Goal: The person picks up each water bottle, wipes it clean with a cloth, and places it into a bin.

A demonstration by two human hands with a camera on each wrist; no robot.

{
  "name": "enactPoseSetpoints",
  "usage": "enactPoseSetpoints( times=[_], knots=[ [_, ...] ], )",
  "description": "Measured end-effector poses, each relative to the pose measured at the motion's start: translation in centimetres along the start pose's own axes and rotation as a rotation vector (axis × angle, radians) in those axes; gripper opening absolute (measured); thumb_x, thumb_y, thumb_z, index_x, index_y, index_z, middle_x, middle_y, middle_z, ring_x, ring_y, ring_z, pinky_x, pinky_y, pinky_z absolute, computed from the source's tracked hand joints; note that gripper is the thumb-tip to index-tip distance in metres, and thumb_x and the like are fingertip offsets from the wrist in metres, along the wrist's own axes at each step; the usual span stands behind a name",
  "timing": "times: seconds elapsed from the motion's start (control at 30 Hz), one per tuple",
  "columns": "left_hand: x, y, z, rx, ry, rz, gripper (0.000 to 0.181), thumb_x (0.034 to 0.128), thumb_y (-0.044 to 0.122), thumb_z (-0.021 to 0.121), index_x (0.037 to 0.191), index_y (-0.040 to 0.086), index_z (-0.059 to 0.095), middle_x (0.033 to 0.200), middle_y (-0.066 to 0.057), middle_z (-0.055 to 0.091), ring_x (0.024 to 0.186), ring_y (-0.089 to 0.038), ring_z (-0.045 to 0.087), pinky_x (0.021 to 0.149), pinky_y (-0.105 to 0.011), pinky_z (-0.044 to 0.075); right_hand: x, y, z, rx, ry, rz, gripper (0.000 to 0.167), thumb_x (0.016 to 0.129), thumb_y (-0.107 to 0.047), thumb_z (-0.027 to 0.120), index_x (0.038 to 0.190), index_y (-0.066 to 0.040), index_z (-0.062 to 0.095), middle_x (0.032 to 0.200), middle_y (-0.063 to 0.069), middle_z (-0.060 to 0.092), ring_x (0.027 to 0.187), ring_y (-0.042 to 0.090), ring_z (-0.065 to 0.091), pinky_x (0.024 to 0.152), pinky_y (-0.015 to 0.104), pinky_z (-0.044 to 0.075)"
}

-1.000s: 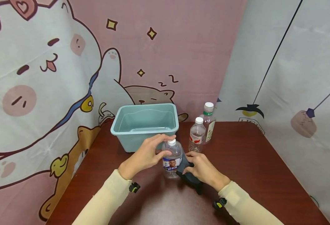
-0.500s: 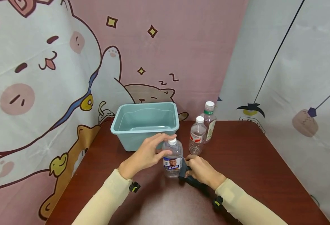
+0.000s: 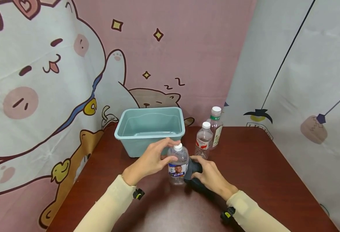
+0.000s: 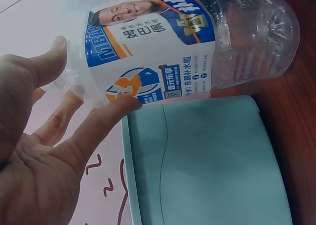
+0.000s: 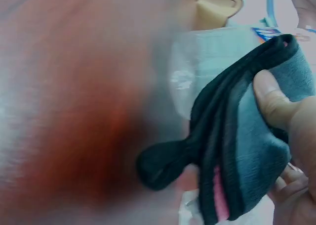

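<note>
A clear bottle with a white cap and a blue-and-white label stands upright on the table. My left hand holds it near the top, thumb and fingers around its upper part, as the left wrist view also shows. Against the bottle's right side, my right hand pinches a folded dark grey cloth. In the right wrist view the cloth has black edging, a loop and a bit of pink, with my thumb pressed on it.
A light blue-green bin stands behind the left hand. Two more clear bottles, a smaller one and a taller one, stand behind the right hand. A patterned curtain hangs behind the brown table.
The right hand and the cloth have shifted slightly along the bottle's right side, and the cloth's folds lie differently. The left hand and bottle have stayed in place.
</note>
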State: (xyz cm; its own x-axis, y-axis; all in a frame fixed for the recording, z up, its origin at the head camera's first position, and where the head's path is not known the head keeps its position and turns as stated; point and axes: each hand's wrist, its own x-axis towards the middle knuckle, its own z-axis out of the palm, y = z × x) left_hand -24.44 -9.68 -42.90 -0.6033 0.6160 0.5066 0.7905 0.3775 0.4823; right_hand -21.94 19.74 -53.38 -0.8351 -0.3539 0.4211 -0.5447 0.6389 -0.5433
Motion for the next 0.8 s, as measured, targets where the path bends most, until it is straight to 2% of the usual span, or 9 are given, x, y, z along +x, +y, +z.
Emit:
enactPoseSetpoints(
  times=[0.1,0.17,0.27,0.37,0.47,0.53,0.63,0.73,0.8],
  knots=[
    [-0.1,0.0,-0.1,-0.001,0.006,0.013,0.047,0.1023,0.019,0.092,0.142,0.011,0.069,0.153,-0.005,0.079,0.131,-0.025,0.080,0.089,-0.031,0.069,0.4,-0.7,-0.9,0.046,0.045,-0.029,0.081,0.085,-0.001,0.104,0.154,-0.014,0.066,0.142,0.008,0.085,0.125,0.025,0.084,0.108,0.055,0.068],
    [-0.1,-0.1,-0.1,0.000,0.015,0.027,0.046,0.1019,0.018,0.092,0.141,0.011,0.069,0.153,-0.006,0.079,0.131,-0.025,0.081,0.087,-0.030,0.068,0.7,-1.1,-1.5,0.060,0.076,-0.055,0.079,0.085,-0.002,0.104,0.153,-0.016,0.067,0.145,0.008,0.084,0.129,0.027,0.084,0.109,0.054,0.068],
    [0.0,-0.2,0.0,-0.003,0.025,0.040,0.047,0.1016,0.017,0.092,0.142,0.011,0.070,0.151,-0.006,0.080,0.130,-0.025,0.081,0.084,-0.029,0.068,1.2,-1.8,-2.3,0.078,0.127,-0.087,0.074,0.085,-0.002,0.103,0.151,-0.017,0.074,0.147,0.006,0.083,0.130,0.027,0.083,0.110,0.035,0.068],
    [0.0,-0.2,0.1,-0.002,0.027,0.043,0.048,0.1019,0.018,0.092,0.144,0.011,0.070,0.152,-0.006,0.079,0.132,-0.026,0.081,0.092,-0.035,0.071,1.6,-2.4,-2.9,0.111,0.162,-0.117,0.072,0.086,0.001,0.101,0.152,-0.015,0.078,0.146,0.005,0.083,0.131,0.029,0.082,0.111,0.014,0.059],
    [0.0,-0.2,0.1,-0.004,0.021,0.030,0.050,0.1021,0.018,0.092,0.146,0.011,0.070,0.152,-0.006,0.079,0.134,-0.026,0.080,0.099,-0.042,0.072,2.1,-2.9,-3.3,0.126,0.169,-0.151,0.073,0.086,0.005,0.100,0.154,-0.014,0.078,0.145,0.008,0.082,0.129,0.031,0.081,0.106,0.004,0.053],
    [-0.1,-0.2,0.1,-0.009,0.014,0.022,0.052,0.1018,0.018,0.092,0.148,0.010,0.070,0.151,-0.007,0.079,0.134,-0.026,0.080,0.102,-0.046,0.071,2.5,-3.4,-3.5,0.121,0.159,-0.174,0.073,0.087,0.004,0.099,0.155,-0.014,0.077,0.149,0.010,0.079,0.131,0.031,0.079,0.103,0.003,0.054],
    [-0.1,-0.1,0.0,-0.014,0.012,0.020,0.053,0.1018,0.017,0.092,0.150,0.010,0.070,0.148,-0.008,0.080,0.133,-0.026,0.080,0.101,-0.047,0.072,3.0,-4.0,-3.7,0.119,0.143,-0.196,0.071,0.089,-0.001,0.099,0.156,-0.014,0.076,0.155,0.011,0.075,0.137,0.033,0.076,0.104,0.008,0.058],
    [0.0,-0.1,0.0,-0.016,0.017,0.028,0.054,0.1016,0.015,0.092,0.150,0.009,0.070,0.145,-0.009,0.080,0.131,-0.026,0.081,0.101,-0.046,0.072,3.3,-4.5,-3.9,0.121,0.125,-0.191,0.069,0.093,-0.007,0.096,0.158,-0.014,0.073,0.159,0.010,0.072,0.143,0.034,0.072,0.107,0.018,0.063],
    [0.1,-0.1,0.0,-0.012,0.022,0.041,0.054,0.1012,0.015,0.093,0.150,0.009,0.070,0.144,-0.009,0.081,0.130,-0.026,0.082,0.102,-0.046,0.072,3.3,-4.6,-3.9,0.117,0.111,-0.175,0.068,0.097,-0.010,0.093,0.161,-0.014,0.071,0.162,0.010,0.070,0.147,0.034,0.070,0.109,0.029,0.067]
  ],
)
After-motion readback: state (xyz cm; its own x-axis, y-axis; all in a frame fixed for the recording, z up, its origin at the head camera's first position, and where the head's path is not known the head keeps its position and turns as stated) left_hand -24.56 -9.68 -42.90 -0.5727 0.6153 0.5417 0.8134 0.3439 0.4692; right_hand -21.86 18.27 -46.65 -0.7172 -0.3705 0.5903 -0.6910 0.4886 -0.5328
